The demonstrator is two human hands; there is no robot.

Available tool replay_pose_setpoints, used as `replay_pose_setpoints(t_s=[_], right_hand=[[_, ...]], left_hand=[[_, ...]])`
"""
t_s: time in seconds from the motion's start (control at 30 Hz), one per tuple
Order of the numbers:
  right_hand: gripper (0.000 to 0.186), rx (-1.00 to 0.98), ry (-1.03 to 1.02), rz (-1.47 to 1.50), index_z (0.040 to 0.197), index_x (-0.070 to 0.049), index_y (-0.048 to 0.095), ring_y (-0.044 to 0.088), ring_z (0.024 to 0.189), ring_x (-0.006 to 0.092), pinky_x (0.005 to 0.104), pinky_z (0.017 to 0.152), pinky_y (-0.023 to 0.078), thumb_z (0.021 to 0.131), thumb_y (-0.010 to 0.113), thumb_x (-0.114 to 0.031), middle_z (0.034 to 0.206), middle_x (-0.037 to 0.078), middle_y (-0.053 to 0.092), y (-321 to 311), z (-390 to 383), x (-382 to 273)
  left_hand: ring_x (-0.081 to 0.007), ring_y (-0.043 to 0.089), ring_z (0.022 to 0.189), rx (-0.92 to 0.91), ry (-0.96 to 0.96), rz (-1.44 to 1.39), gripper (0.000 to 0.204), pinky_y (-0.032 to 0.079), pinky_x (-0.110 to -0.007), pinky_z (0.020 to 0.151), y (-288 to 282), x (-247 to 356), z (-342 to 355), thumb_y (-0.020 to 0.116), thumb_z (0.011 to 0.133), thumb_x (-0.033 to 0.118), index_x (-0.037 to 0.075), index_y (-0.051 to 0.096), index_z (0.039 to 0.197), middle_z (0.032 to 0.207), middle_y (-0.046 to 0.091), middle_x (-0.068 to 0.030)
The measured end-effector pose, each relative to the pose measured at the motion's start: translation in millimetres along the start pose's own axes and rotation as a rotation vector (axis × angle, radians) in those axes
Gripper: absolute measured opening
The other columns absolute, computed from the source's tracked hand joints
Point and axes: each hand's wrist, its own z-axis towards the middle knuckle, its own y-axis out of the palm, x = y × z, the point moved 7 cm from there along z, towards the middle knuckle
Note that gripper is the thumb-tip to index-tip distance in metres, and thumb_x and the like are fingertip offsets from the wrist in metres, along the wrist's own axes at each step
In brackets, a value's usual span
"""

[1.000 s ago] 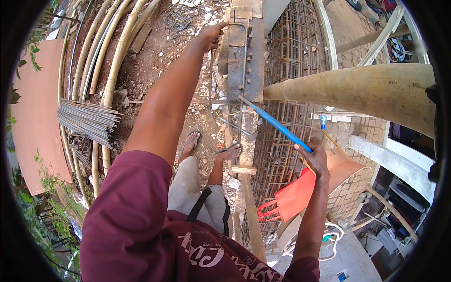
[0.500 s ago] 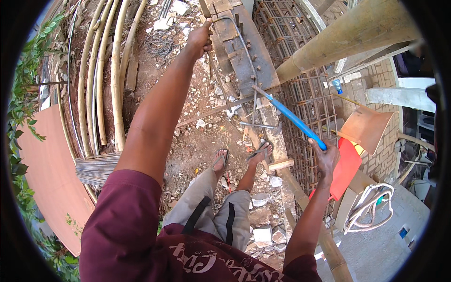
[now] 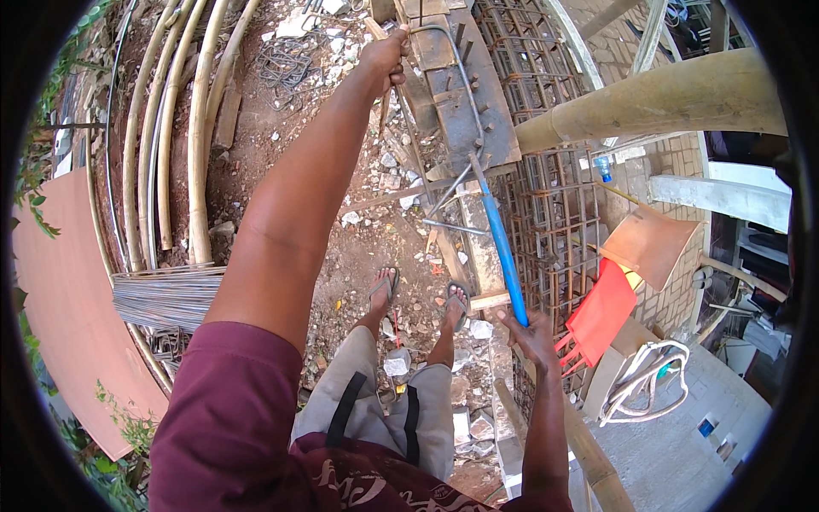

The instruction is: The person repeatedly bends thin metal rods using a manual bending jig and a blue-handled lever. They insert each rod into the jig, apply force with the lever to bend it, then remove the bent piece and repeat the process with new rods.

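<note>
My left hand (image 3: 388, 61) is closed on the bent steel rod (image 3: 454, 44) at the top of a dark metal plate (image 3: 452, 101) with several upright pins (image 3: 476, 85). The rod runs along the plate and kinks downward to the left below it. My right hand (image 3: 529, 337) grips the lower end of a long blue tool handle (image 3: 503, 239); its bare metal tip rests on the rod at the plate's lower end. A short loose bar (image 3: 456, 224) lies across the timber beneath.
A tied rebar cage (image 3: 554, 213) runs along the right, under a bamboo pole (image 3: 648, 98). A red chair (image 3: 601, 311), coiled hose (image 3: 640, 384), bamboo lengths (image 3: 200, 128), steel rod bundle (image 3: 166, 299) and pink board (image 3: 77, 316) are around rubble ground.
My right hand has moved down and slightly left, swinging the blue handle closer to upright. The rod's lower part now angles down-left from the plate instead of running straight on.
</note>
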Motion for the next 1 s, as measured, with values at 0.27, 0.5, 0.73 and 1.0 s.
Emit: replay_pose_setpoints(t_s=[0.27,0.5,0.73,1.0], right_hand=[[0.048,-0.435,-0.014,0.377,0.067,-0.010,0.058,0.051,0.045,0.0070,0.0269,0.044,0.043,0.101,0.079,-0.038,0.055,-0.002,0.053,32,28,1],[0.045,-0.355,-0.038,0.514,0.070,-0.007,0.061,0.053,0.044,0.0087,0.0289,0.043,0.043,0.101,0.079,-0.034,0.053,0.001,0.055,86,17,4],[0.041,-0.296,-0.075,0.898,0.069,-0.010,0.055,0.049,0.045,0.0070,0.0279,0.044,0.043,0.105,0.073,-0.017,0.056,-0.001,0.055,228,10,-48],[0.048,-0.180,-0.060,0.944,0.063,-0.012,0.054,0.049,0.044,0.0056,0.0274,0.043,0.039,0.104,0.074,-0.027,0.051,-0.004,0.048,257,23,-67]], left_hand=[[-0.0040,0.026,0.051,0.011,0.138,0.069,0.046,0.024,-0.022,0.042,-3,5,-2,0.066,0.108,0.048,0.003,0.054,0.104,0.068,0.033,0.0068],[-0.0072,0.022,0.042,-0.032,0.038,0.081,0.048,0.017,-0.026,0.038,-7,-3,11,0.054,0.112,0.050,0.021,0.044,0.076,0.057,0.029,0.0076],[-0.0067,0.023,0.042,-0.132,0.016,0.044,0.041,0.017,-0.026,0.040,-10,-2,16,0.058,0.111,0.046,0.020,0.050,0.081,0.056,0.029,0.0085],[-0.0052,0.025,0.049,-0.069,0.085,0.063,0.049,0.030,-0.026,0.045,-3,4,-6,0.066,0.107,0.048,0.000,0.058,0.098,0.066,0.032,0.0072]])
